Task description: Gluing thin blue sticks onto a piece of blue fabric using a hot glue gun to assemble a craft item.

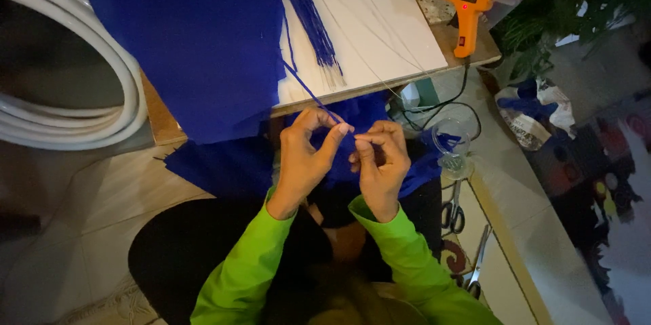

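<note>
My left hand (305,155) and my right hand (381,162) meet in front of me, both in bright green sleeves. Their fingertips pinch a thin blue strip (308,88) that runs up and left toward the low table (359,91). A large sheet of blue material (196,40) drapes over the table's left part and hangs past its near edge. A bundle of thin blue strips (308,13) lies on the white board (373,20) on the table. More blue material (224,166) rests over my lap beneath the hands.
An orange glue gun (464,6) stands at the table's right corner, its black cord (441,105) trailing down. A clear glass (451,145) and two pairs of scissors (453,206) (478,260) lie on the floor at right. Coiled white tubing (81,101) sits at left.
</note>
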